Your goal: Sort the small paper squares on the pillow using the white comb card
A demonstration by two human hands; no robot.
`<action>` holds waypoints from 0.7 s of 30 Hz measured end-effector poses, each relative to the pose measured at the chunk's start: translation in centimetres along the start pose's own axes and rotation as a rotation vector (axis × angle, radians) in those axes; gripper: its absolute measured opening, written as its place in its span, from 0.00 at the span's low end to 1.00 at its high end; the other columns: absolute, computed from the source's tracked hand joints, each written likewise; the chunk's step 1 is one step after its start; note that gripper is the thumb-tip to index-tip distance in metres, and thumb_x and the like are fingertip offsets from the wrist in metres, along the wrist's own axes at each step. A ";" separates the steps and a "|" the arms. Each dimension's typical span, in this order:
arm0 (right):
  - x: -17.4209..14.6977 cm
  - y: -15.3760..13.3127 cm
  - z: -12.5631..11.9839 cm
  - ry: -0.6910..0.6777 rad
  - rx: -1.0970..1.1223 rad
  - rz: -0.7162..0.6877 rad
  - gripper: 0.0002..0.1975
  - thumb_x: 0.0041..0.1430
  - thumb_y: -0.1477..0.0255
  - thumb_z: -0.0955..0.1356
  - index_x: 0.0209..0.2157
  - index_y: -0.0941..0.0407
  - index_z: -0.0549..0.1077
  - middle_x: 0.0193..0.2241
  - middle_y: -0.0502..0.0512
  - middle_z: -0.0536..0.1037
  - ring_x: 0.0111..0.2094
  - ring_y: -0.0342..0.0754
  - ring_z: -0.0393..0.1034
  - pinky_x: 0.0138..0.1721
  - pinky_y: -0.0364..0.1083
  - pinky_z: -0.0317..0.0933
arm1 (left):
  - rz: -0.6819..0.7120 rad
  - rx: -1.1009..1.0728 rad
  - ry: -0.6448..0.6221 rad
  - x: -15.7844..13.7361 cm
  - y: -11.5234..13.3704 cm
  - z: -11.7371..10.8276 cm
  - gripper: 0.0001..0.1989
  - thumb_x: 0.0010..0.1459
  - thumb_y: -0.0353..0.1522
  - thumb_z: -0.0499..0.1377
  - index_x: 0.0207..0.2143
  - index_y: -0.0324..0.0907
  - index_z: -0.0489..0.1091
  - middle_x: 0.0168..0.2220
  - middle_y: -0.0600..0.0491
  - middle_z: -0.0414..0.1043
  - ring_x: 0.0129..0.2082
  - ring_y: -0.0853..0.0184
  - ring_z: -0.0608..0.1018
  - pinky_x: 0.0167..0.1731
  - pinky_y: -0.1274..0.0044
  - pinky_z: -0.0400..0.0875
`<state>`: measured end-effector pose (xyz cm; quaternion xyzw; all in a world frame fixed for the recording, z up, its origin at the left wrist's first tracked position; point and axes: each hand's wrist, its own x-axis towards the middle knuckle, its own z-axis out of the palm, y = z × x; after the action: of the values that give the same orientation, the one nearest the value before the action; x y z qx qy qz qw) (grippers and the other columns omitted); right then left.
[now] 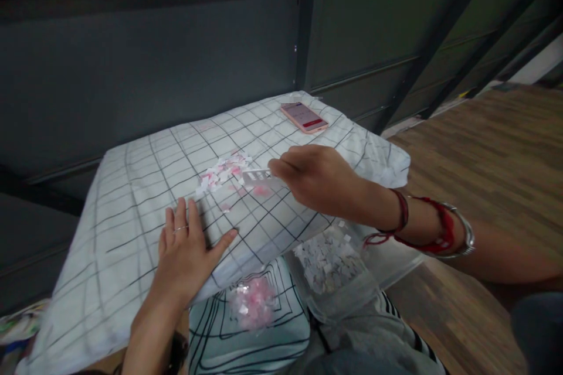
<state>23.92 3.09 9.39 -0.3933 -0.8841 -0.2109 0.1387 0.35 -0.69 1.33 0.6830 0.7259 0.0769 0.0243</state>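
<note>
My left hand [187,249] lies flat with fingers spread on a white cloth with a dark grid [145,199], which covers a padded-looking table top. In my right hand [314,179], closed, is a flat translucent strip with white marks [256,176]; its exact kind does not show. The strip's end is at the edge of a loose pile of small white and pink paper pieces [224,173]. A few pink pieces [261,190] lie below the strip, somewhat blurred. Both hands are apart from each other, with the pile beyond and between them.
A phone with a lit screen [305,117] lies near the far edge. Below the near edge, a clear plastic box [328,304] contains many pale paper bits. A clear bag of pink pieces [255,303] rests on a patterned pale-blue surface [281,340]. Dark panels [197,58] stand behind.
</note>
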 end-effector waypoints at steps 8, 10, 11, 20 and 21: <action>1.9 -0.5 0.4 0.038 0.059 0.031 0.14 0.58 0.82 0.55 0.30 0.60 0.69 0.23 0.53 0.68 0.26 0.43 0.57 0.27 0.45 0.45 | -0.052 -0.108 0.056 0.5 0.4 0.1 0.50 0.50 0.57 0.42 0.63 0.26 0.42 0.66 0.35 0.38 0.64 0.44 0.41 0.59 0.56 0.43; 2.6 -0.6 1.1 0.055 0.076 -0.001 0.13 0.59 0.82 0.55 0.31 0.61 0.69 0.25 0.54 0.69 0.28 0.43 0.58 0.29 0.44 0.47 | -0.049 -0.148 0.092 0.7 0.1 0.3 0.48 0.52 0.57 0.41 0.63 0.27 0.44 0.65 0.35 0.39 0.64 0.44 0.42 0.59 0.56 0.43; 2.9 -0.7 1.3 0.057 0.081 -0.025 0.13 0.59 0.82 0.55 0.32 0.61 0.69 0.26 0.54 0.70 0.29 0.43 0.59 0.30 0.44 0.48 | -0.043 -0.168 0.109 0.8 -0.1 0.4 0.47 0.53 0.56 0.40 0.62 0.28 0.44 0.65 0.34 0.40 0.64 0.44 0.42 0.59 0.56 0.44; 2.1 -0.9 0.2 0.089 0.150 -0.208 0.14 0.60 0.81 0.55 0.31 0.60 0.70 0.22 0.50 0.64 0.25 0.42 0.52 0.27 0.44 0.44 | 0.022 -0.228 0.239 0.6 -2.2 0.6 0.35 0.60 0.46 0.39 0.62 0.32 0.48 0.64 0.37 0.46 0.64 0.50 0.48 0.60 0.58 0.46; 2.1 -0.8 0.3 0.098 0.155 -0.180 0.14 0.60 0.80 0.55 0.31 0.60 0.70 0.22 0.50 0.64 0.25 0.42 0.51 0.27 0.44 0.44 | 0.028 -0.212 0.235 0.5 -2.4 0.5 0.34 0.60 0.45 0.39 0.62 0.31 0.48 0.64 0.36 0.46 0.64 0.51 0.48 0.60 0.59 0.46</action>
<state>21.88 4.12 9.77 -0.2898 -0.9216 -0.1724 0.1923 -1.95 -0.31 0.49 0.6728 0.7020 0.2331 0.0101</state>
